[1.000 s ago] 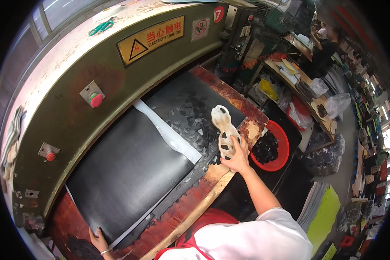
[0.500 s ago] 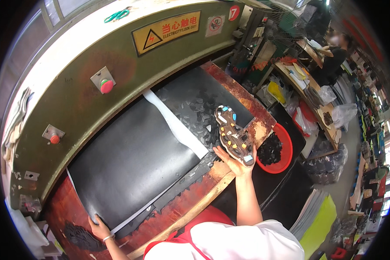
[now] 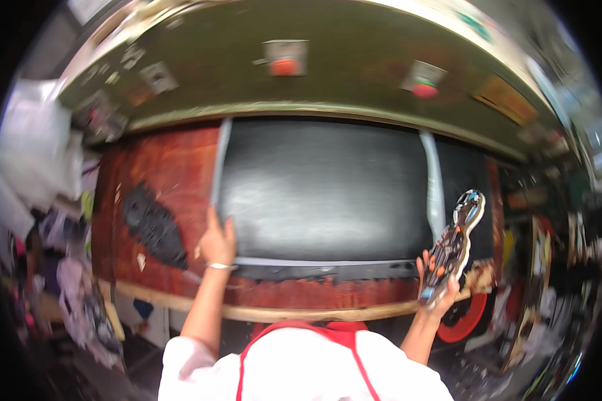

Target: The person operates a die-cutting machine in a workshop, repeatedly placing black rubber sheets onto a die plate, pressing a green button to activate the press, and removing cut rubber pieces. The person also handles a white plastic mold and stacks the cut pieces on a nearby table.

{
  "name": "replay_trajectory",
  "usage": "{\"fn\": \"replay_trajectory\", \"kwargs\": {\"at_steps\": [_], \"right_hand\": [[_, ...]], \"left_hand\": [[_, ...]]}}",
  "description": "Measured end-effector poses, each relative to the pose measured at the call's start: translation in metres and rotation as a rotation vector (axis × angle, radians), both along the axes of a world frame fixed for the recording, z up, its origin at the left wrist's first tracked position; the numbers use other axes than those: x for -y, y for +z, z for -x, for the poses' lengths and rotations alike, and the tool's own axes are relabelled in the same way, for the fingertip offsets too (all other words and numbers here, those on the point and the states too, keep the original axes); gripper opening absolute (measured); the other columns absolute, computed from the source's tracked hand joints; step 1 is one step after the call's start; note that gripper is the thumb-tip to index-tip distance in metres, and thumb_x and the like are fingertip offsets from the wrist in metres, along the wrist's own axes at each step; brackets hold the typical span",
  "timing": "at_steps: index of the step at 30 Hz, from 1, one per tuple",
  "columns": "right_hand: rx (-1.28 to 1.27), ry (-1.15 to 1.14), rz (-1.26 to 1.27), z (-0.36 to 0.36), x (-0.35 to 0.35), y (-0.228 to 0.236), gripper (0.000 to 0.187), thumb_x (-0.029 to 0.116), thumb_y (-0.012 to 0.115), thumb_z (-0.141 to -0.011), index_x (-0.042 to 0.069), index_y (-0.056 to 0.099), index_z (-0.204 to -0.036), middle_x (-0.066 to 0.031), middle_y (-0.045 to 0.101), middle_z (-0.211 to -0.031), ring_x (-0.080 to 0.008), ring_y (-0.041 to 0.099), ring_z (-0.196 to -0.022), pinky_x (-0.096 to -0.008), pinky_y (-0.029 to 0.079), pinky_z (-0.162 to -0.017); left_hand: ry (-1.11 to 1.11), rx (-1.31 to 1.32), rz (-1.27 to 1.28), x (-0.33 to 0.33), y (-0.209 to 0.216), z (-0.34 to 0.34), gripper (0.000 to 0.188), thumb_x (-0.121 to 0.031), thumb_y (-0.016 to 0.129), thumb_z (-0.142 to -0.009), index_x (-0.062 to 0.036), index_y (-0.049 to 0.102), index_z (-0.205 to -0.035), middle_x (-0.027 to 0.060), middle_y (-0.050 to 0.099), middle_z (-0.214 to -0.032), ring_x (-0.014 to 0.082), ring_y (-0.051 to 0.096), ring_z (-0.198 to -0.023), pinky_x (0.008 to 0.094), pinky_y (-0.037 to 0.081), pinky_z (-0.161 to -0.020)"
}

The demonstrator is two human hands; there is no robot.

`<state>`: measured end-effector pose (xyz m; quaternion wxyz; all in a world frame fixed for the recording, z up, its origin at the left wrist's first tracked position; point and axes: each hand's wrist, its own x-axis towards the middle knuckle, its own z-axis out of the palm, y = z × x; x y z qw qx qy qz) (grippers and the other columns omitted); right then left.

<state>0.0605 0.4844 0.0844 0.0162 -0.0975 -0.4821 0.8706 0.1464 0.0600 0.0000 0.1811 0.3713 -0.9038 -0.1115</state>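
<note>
My right hand (image 3: 441, 294) is wrapped round the lower end of a sole-shaped cutting die (image 3: 451, 250), held tilted above the right side of the work surface. The die is dark brown with a pale rim and small coloured pads. A smooth black sheet (image 3: 328, 194) lies flat across the middle, with pale edges showing along its left and front. At its near left corner is my left hand (image 3: 217, 240), thumb and fingers apart, touching the sheet's left edge. Blur hides how firmly the fingertips press there.
A red-brown board (image 3: 174, 160) carries a dark perforated sole-shaped piece (image 3: 154, 224) at left. Behind runs a green machine beam (image 3: 354, 80) with a red button (image 3: 284, 67) and a pink one (image 3: 423, 89). A red basin (image 3: 468, 321) sits low at right.
The view has swung left, bringing the board's left side into sight. My right hand has turned the die so it appears more edge-on. My left hand remains by the sheet's near left corner.
</note>
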Motion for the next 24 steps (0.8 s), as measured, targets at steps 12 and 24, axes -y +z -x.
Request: {"fn": "replay_trajectory", "kwargs": {"at_steps": [12, 24], "right_hand": [[-0.53, 0.491, -1.303, 0.025, 0.291, -0.039, 0.068, 0.017, 0.083, -0.05, 0.005, 0.063, -0.114, -0.0317, 0.038, -0.133, -0.0436, 0.045, -0.12, -0.0434, 0.039, -0.103], [-1.083, 0.724, -1.211, 0.061, 0.286, -0.061, 0.058, 0.021, 0.074, -0.074, -0.007, 0.053, -0.121, -0.0301, 0.049, -0.129, -0.0449, 0.048, -0.12, -0.0537, 0.036, -0.102]], "left_hand": [[-0.223, -0.195, -0.023, -0.005, -0.003, 0.011, 0.049, -0.009, 0.059, -0.083, 0.0024, 0.049, -0.13, 0.0143, 0.057, -0.058, 0.0312, 0.057, -0.048, 0.0408, 0.044, -0.047], [-0.257, -0.313, -0.244, 0.035, 0.002, 0.077, 0.043, -0.009, 0.054, -0.09, -0.0049, 0.048, -0.132, 0.0197, 0.062, -0.078, 0.0345, 0.062, -0.067, 0.0414, 0.049, -0.062]]}}
